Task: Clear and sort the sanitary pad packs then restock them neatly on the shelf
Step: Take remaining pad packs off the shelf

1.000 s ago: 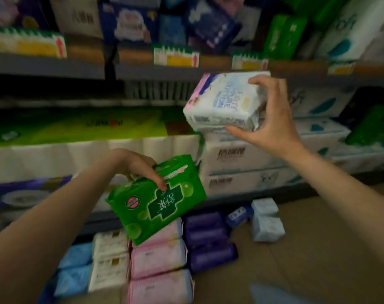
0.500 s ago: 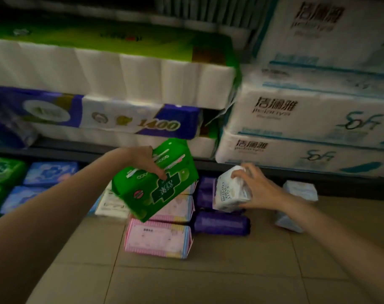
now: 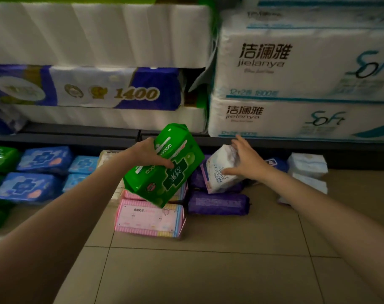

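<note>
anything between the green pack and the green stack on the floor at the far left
Nothing visible blocks it. The left hand holds the green pack in the air above the pink packs; the blue packs lie beneath that path to the green stack.

Tilted green pack (image 3: 164,170) above pink packs (image 3: 149,218); white pack (image 3: 219,172) on purple ones (image 3: 218,204)

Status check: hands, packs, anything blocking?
Left hand grips green pack, held above pink pack. Right hand open on white pack atop purple packs. Nothing blocking.
</note>
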A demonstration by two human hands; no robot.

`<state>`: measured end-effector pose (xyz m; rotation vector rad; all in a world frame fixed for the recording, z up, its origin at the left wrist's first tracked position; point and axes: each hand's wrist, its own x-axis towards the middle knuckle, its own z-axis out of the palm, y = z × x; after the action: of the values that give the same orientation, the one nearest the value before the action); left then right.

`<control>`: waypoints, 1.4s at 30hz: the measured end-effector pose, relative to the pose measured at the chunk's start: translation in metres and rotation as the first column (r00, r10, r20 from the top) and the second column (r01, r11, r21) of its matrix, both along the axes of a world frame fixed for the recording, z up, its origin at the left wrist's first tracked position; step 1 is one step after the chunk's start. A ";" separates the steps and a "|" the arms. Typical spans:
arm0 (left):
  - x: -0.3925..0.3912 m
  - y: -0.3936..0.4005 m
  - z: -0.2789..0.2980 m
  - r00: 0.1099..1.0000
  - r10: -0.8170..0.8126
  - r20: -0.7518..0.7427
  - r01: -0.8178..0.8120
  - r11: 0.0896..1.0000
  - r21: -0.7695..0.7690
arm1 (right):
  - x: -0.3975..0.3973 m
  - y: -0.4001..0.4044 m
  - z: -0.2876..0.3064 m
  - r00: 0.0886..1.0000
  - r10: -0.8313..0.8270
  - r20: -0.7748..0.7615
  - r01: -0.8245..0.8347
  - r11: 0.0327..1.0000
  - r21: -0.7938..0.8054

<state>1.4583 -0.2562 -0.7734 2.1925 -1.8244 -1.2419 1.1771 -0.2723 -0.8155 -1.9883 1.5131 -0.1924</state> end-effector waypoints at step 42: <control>-0.071 0.007 0.040 0.706 -0.520 0.481 0.580 0.814 0.030 | -0.019 0.031 0.043 0.978 0.207 0.025 -0.207 0.978 -0.002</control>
<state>1.3868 -0.2490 -0.7334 2.0640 -2.8242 -0.6035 1.1577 -0.2410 -0.7724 -2.1181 1.2789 -0.1294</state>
